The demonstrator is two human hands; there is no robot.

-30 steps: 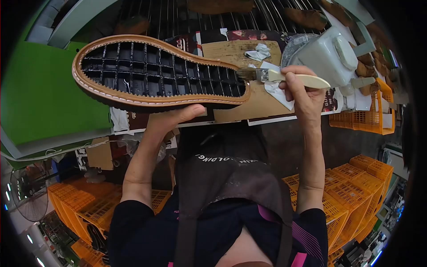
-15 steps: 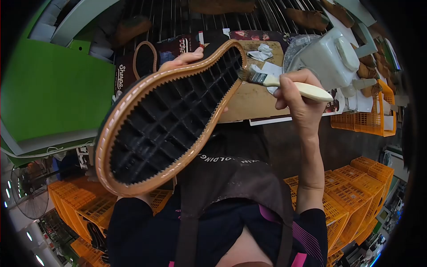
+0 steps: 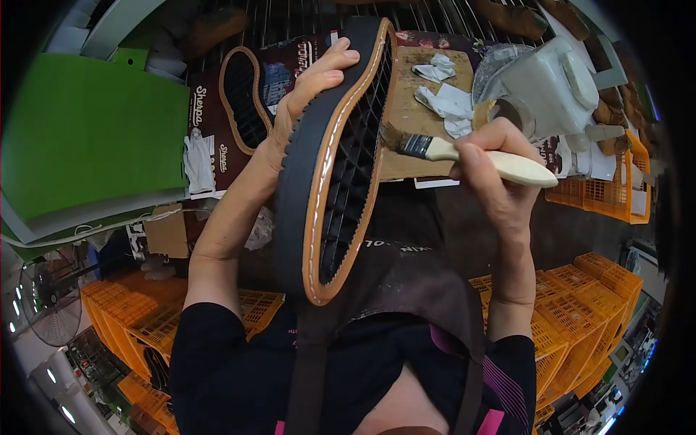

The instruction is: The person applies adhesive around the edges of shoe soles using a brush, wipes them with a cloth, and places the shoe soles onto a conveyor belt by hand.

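Sole [image 3: 346, 170]: raised, tilted on its side, left of the cardboard [image 3: 409, 168], hollow lattice turned right.
Left hand [image 3: 308, 87]: fingers curled over the far outer wall, gripping it; thumb out of sight.
Right hand [image 3: 494, 192]: pinching the brush [image 3: 438, 148] between thumb and fingers.
Bristles [image 3: 392, 138]: at the sole's right edge; contact hard to tell.
Smear risk: a skewed stroke on this tilt could mark the stitched rim [image 3: 319, 199].
Slip risk: with that grip at the far part, pressing nearer the body might twist the sole loose.
Knock risk: a careless wrist swing could tip the clear tub [image 3: 518, 109] just beyond.
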